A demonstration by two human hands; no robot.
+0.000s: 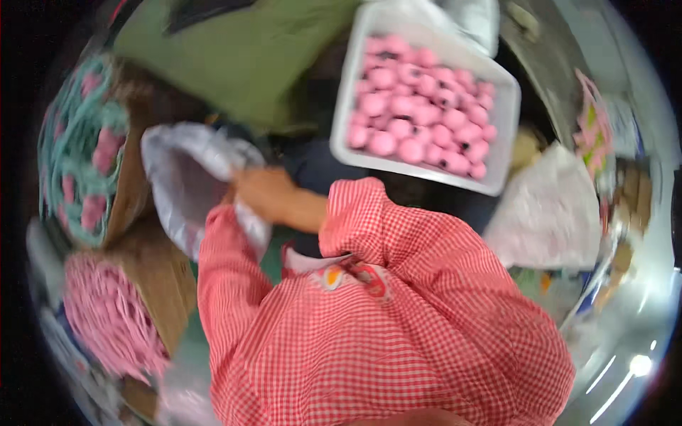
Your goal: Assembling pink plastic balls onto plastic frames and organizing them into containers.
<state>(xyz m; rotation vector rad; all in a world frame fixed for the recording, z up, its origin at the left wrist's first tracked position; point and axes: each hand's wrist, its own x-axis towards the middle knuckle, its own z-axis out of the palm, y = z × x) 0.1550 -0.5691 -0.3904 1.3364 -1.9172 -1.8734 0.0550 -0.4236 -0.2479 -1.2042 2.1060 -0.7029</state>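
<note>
A white plastic bag (167,188) stands with its mouth wide, at the left of the middle. My right hand (266,193) reaches across to the bag's right rim; its fingers are smeared by motion, and whether they grip the rim cannot be made out. My left hand (229,194) is at the bag's mouth beside the right one, mostly hidden, and its fingers do not show. A white tub (423,172) holding many pink balls (412,149), some with dark spots, sits to the right beyond my hands.
On the left, one cardboard box (131,174) holds teal cords with pink pieces (85,142); a nearer box (160,284) holds pink cords (110,312). A white sack (550,213) stands at the right. Green fabric (234,64) spreads at the back.
</note>
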